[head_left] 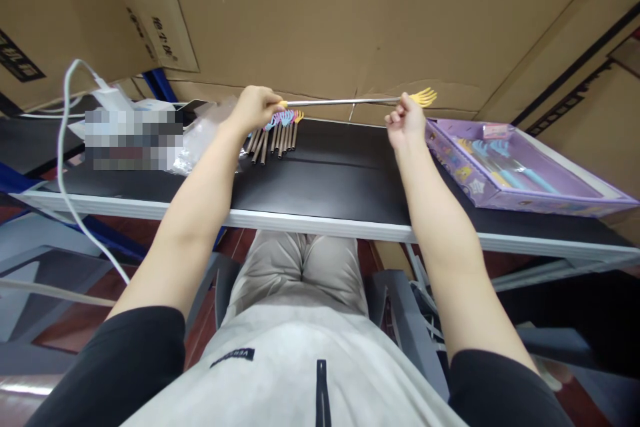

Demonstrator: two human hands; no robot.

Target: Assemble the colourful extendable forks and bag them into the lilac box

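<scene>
A telescopic back scratcher (345,101) with a thin metal rod and a yellow claw head (424,97) is stretched out level above the black table (325,180). My left hand (254,109) is closed on its handle end. My right hand (406,121) is pinched on the rod just behind the yellow claw. Under my left hand lies a bundle of several collapsed scratchers (274,136) with metal handles and pink, blue and yellow heads.
A purple display box (520,173) holding blue-handled scratchers sits at the right of the table. Clear plastic bags (200,137) and a white cable (63,147) lie at the left. Cardboard boxes (350,20) stand close behind the table.
</scene>
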